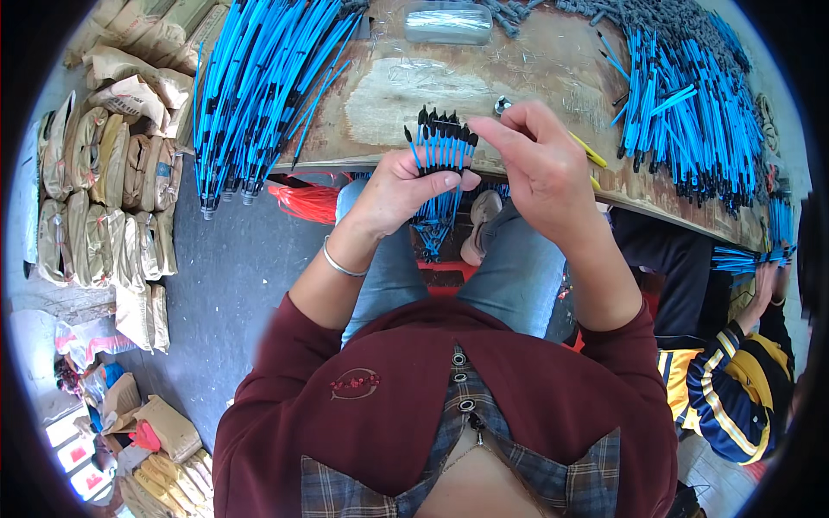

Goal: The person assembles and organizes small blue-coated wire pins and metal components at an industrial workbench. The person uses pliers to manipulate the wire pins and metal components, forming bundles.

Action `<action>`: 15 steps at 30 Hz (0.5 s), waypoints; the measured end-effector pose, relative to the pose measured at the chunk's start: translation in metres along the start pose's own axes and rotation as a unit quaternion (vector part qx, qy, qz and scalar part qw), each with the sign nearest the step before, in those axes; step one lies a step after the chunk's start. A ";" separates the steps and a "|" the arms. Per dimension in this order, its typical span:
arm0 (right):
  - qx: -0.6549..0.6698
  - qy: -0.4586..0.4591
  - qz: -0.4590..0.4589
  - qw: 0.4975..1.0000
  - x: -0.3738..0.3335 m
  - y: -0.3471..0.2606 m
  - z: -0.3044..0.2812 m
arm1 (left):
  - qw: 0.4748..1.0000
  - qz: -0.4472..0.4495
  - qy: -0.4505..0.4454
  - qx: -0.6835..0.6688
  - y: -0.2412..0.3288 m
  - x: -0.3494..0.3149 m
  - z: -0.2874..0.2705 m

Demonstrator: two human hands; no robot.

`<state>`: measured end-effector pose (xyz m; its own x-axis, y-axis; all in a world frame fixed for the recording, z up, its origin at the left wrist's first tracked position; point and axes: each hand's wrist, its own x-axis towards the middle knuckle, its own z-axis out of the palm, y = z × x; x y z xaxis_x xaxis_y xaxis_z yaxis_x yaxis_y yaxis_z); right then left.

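My left hand [413,183] is closed round a bundle of thin blue rods with black tips [444,155], which resemble umbrella ribs. The tips fan out upward above my thumb, just in front of the table edge. Below the hand, the rest of the bundle hangs between my knees. My right hand [546,168] is at the right side of the fan, thumb and forefinger pinched together close to the black tips. Whatever those fingertips hold is too small to make out. Partly behind that hand lies a tool with yellow handles [589,150], probably pliers.
Blue rods with black joints lie heaped on the worn wooden table [406,95], at left [259,78] and right [682,121]. A clear plastic box [448,23] stands at the back. Brown paper packages [95,224] are stacked at left. Another person's sleeve [725,393] shows at right.
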<state>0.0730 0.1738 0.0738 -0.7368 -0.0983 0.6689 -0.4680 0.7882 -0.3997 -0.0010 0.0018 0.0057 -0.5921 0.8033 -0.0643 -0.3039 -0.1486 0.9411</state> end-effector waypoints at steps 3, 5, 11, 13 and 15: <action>-0.006 -0.013 0.014 1.000 -0.002 -0.001 -0.001 | 1.000 0.002 0.003 -0.003 -0.001 0.000 0.001; 0.000 -0.011 0.017 1.000 -0.001 -0.002 0.000 | 1.000 -0.003 0.006 -0.003 0.000 0.000 0.002; 0.037 -0.010 0.010 0.999 0.002 0.005 0.001 | 1.000 -0.006 0.000 0.018 0.003 0.000 0.001; 0.032 -0.019 -0.003 0.999 0.003 0.009 -0.001 | 1.000 -0.013 -0.003 0.018 0.005 -0.001 0.001; 0.030 -0.023 -0.011 0.999 0.005 0.010 -0.002 | 1.000 -0.017 -0.004 0.018 0.005 -0.001 0.000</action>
<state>0.0660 0.1829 0.0742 -0.7475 -0.1437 0.6485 -0.5109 0.7483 -0.4230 -0.0017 0.0005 0.0109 -0.5766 0.8117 -0.0934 -0.2965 -0.1014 0.9496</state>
